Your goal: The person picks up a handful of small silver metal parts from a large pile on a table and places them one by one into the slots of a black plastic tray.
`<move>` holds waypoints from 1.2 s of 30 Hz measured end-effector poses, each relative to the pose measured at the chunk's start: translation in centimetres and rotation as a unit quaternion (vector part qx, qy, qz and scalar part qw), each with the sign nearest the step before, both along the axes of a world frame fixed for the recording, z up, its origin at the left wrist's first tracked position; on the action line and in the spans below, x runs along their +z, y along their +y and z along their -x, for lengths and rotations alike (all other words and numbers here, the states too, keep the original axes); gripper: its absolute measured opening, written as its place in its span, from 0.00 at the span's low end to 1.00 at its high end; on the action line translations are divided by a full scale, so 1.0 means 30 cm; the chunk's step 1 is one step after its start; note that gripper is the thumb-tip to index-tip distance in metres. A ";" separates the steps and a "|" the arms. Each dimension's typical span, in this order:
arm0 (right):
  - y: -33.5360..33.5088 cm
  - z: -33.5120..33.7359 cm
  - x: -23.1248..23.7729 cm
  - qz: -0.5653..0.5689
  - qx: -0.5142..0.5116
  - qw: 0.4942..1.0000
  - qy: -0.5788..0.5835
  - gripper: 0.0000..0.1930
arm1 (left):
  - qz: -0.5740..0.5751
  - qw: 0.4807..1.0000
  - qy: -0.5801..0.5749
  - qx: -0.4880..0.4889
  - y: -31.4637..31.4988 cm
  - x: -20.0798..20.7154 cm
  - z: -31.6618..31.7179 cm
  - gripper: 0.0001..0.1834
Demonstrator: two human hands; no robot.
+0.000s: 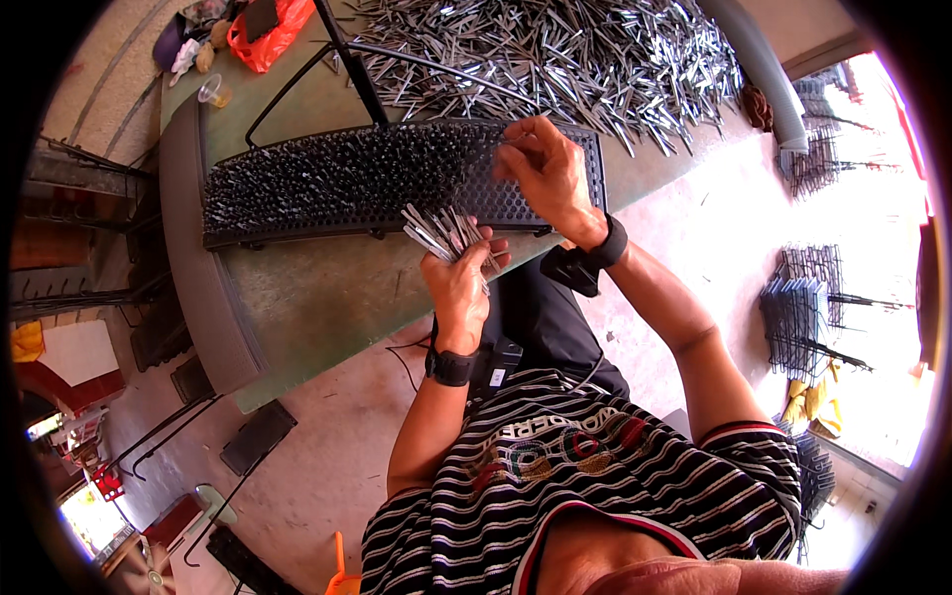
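My left hand [462,280] is closed around a loose bundle of thin silvery metal strips [436,230], their ends fanning out toward the board. Above the right part of a long black perforated board [397,230], my right hand [546,171] has its fingers bent together in a pinch. What they hold, if anything, is too small and blurred to tell. Thin upright pieces [317,183] fill the holes from the board's left end to past its middle. At the right end the bare holes show. A black metal frame [349,69] rises from the board's far side.
A large heap of metal strips [555,59] covers the far side of the green table [317,317]. A clear cup [214,91] and a red plastic bag [273,38] stand at the far left. Wire racks [798,317] are on the floor at right.
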State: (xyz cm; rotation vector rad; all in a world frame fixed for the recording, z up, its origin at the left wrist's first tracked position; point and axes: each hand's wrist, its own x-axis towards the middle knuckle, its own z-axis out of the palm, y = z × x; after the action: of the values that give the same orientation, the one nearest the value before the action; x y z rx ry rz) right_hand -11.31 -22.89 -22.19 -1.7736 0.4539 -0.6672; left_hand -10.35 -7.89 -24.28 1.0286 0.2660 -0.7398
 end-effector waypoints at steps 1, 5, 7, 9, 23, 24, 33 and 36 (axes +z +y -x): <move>-0.001 -0.006 -0.004 0.048 -0.001 0.999 0.016 0.08 | 0.000 1.000 0.005 0.008 0.002 0.005 -0.002 0.12; -0.003 -0.027 -0.037 0.085 0.011 0.996 0.024 0.07 | -0.008 1.000 -0.028 0.002 0.010 0.003 -0.007 0.12; -0.014 -0.027 -0.064 0.149 0.027 0.988 0.024 0.05 | -0.009 0.999 -0.037 -0.003 0.017 -0.009 -0.008 0.12; -0.026 -0.030 -0.073 0.261 0.039 0.964 0.024 0.04 | -0.014 0.999 -0.034 0.000 0.022 0.000 -0.011 0.12; 0.019 0.023 0.004 -0.022 0.049 0.993 0.108 0.09 | -0.025 1.000 -0.014 -0.011 0.010 -0.009 -0.008 0.14; 0.021 0.016 0.013 -0.004 0.036 0.994 0.101 0.09 | -0.029 0.999 -0.011 -0.007 0.012 -0.005 -0.006 0.14; 0.007 -0.039 -0.028 0.110 0.008 0.991 0.071 0.10 | -0.015 1.000 0.021 -0.003 0.027 -0.009 -0.021 0.13; -0.003 -0.051 -0.081 0.169 0.006 0.985 0.039 0.09 | -0.022 0.999 0.019 -0.018 0.026 -0.010 -0.019 0.12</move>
State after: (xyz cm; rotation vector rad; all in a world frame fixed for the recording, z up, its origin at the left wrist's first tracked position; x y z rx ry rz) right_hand -9.78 -22.98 -24.62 -2.1264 0.3993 -0.6994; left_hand -9.79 -7.12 -24.60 1.0649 0.2982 -0.7882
